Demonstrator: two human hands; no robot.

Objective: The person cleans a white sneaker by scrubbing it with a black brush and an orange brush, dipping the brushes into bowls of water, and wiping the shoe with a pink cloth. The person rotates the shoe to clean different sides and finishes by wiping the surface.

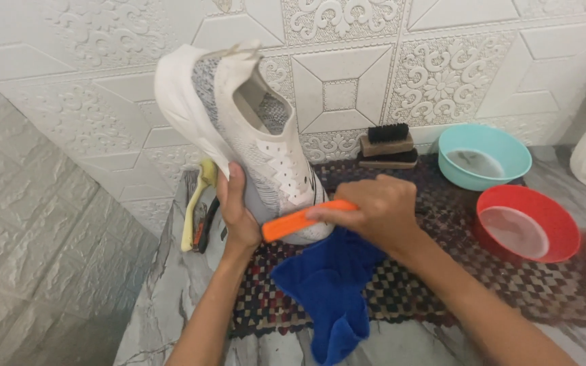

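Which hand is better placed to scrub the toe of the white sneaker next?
Right. The right hand already grips the orange brush with its tip against the toe of the white sneaker. The left hand is occupied holding the sneaker upright from behind.

Teal bowl (484,156) beside red bowl (528,224); black-bristled brushes (386,145) behind; blue cloth (328,283); perhaps another brush (200,203).
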